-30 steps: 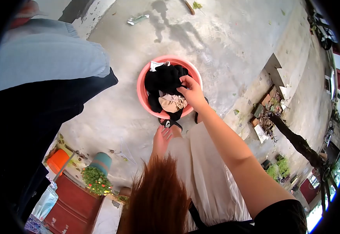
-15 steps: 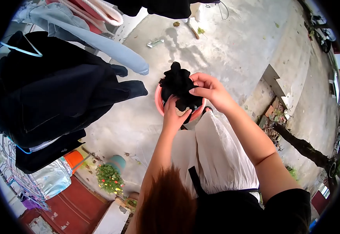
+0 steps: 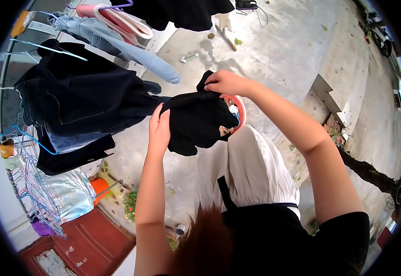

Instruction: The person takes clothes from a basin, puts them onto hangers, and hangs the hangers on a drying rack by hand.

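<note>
A black garment (image 3: pixel 189 122) is stretched between my two hands, its lower part hanging down; its exact kind cannot be made out. My left hand (image 3: pixel 159 131) pinches its left edge, thumb and fingers closed. At the upper right corner of the cloth, my right hand (image 3: pixel 226 83) is closed on a bunched part. Partly behind the garment stands a pink bucket (image 3: pixel 242 115) on the ground, with more crumpled laundry (image 3: pixel 232 109) showing inside.
Dark trousers (image 3: pixel 85 99), light blue jeans (image 3: pixel 136 57) and a pink item (image 3: pixel 120 20) hang from a rack (image 3: pixel 0 101) at left. Many bare hangers (image 3: pixel 32 188) crowd its near end. An orange bucket (image 3: pixel 100 189) stands below. A broken branch (image 3: pixel 370 172) lies at right.
The bunched black garment has been lifted from the pink bucket and spread out. My left hand moved left with its edge; my right hand moved slightly up and left. The view shifted.
</note>
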A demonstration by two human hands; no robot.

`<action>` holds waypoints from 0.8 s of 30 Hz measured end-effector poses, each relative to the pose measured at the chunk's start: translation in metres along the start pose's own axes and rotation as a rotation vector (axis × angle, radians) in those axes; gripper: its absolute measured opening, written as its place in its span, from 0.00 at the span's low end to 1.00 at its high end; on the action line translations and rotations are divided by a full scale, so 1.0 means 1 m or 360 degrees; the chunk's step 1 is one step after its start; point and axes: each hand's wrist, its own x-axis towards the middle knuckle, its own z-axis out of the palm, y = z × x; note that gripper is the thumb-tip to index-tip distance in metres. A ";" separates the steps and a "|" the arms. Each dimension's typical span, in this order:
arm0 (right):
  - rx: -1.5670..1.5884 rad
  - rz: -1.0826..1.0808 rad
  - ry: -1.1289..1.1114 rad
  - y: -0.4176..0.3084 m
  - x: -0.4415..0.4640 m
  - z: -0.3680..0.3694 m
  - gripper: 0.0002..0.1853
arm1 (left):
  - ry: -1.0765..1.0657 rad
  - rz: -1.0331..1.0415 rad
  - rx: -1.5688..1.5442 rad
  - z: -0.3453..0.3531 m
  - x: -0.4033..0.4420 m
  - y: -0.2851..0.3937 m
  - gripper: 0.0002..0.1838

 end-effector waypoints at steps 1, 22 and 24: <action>0.0000 0.0018 -0.0076 -0.004 0.001 0.002 0.18 | -0.0012 -0.0028 0.0017 -0.002 -0.001 0.004 0.17; 0.0746 -0.0305 -0.0136 -0.046 -0.013 -0.033 0.09 | -0.0351 -0.0655 0.0023 -0.067 -0.048 0.084 0.22; 0.0930 -0.0244 -0.0185 -0.066 -0.036 -0.043 0.05 | -0.0394 -0.0823 0.0065 -0.082 -0.052 0.052 0.29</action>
